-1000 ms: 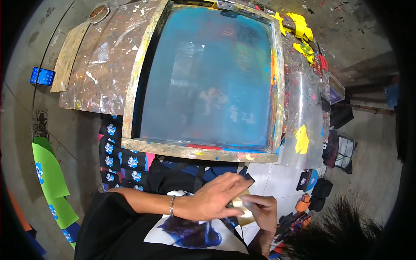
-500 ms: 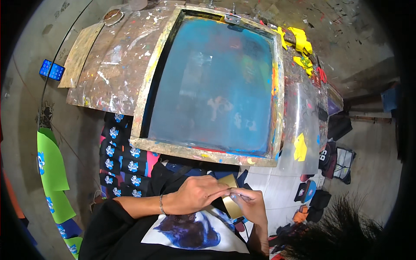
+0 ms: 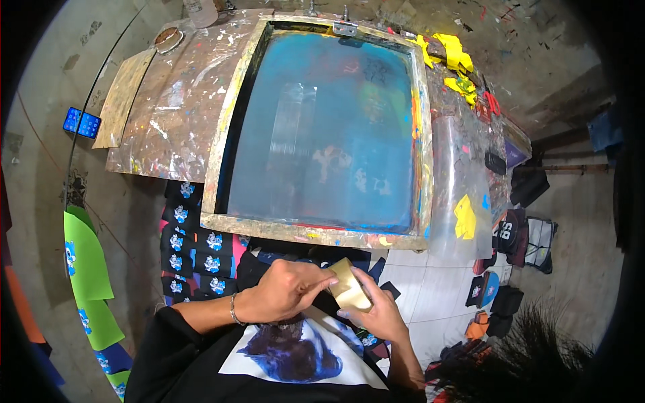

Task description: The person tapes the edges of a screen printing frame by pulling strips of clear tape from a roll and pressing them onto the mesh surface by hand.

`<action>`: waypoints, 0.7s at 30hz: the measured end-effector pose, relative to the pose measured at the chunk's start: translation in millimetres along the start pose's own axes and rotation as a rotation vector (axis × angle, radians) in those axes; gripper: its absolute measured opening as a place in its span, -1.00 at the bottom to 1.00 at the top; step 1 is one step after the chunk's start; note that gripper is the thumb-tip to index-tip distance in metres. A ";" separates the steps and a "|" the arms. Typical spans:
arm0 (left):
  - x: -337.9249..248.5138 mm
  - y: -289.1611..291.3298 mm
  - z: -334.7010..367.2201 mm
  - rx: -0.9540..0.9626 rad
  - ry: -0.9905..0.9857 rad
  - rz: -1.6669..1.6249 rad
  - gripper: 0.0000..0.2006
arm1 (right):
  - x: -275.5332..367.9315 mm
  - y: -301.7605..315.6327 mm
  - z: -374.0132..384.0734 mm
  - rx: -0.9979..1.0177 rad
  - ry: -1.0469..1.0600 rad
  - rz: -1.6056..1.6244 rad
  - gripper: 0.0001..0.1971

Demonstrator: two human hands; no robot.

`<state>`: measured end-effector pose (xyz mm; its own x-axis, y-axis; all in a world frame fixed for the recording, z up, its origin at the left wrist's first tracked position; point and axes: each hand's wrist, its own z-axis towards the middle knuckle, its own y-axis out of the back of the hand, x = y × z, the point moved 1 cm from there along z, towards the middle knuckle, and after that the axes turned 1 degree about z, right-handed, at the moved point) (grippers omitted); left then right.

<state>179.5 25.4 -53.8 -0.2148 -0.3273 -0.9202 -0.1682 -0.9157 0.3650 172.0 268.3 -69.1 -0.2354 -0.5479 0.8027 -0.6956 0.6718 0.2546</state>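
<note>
My right hand holds a wide roll of shiny tan tape, its fingers and thumb round the roll's far and near sides. The closed fingers of my left hand, with a bracelet at the wrist, pinch at the roll's left edge. Whether a loose tape end is between those fingertips is too small to tell. Both hands are close to my body, just short of a screen-printing frame. Its wooden sides are paint-stained, and its blue mesh lies face up on the table.
The paint-spattered table carries a wooden board, yellow scraps, red scissors and a clear plastic sheet. A metal hinge clamp grips the frame's far edge. Printed black pieces hang below at left; a phone is far left.
The tape roll has come up and turned, showing more of its face. My right hand has shifted from pinching beside my left fingers to gripping the roll. The view has shifted slightly.
</note>
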 end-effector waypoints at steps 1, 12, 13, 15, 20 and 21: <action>-3.8 5.3 3.5 -0.023 0.051 -0.006 -0.90 | 6.1 4.2 0.1 -0.001 -0.001 0.005 -0.14; -10.7 88.9 18.5 -0.178 0.393 -0.060 -0.84 | 6.2 58.4 -12.8 0.314 0.020 -0.100 -0.33; -10.7 89.6 18.3 -0.162 0.403 -0.058 -0.84 | 9.4 58.6 -8.2 0.313 0.012 -0.084 -0.33; -15.6 95.4 22.7 -0.241 0.349 0.038 -0.85 | 23.3 60.8 4.4 0.432 -0.030 -0.174 -0.33; -31.3 102.1 15.5 -0.266 0.220 0.187 -0.91 | 8.5 51.5 24.6 0.304 0.113 -0.419 -0.48; -31.7 103.4 16.1 -0.270 0.221 0.189 -0.91 | 19.7 61.1 23.4 0.307 0.116 -0.421 -0.48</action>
<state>153.4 -55.1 15.4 -0.0010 -0.5116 -0.8592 0.1200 -0.8531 0.5078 109.0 287.0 -50.3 0.1717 -0.6682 0.7239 -0.8842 0.2194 0.4123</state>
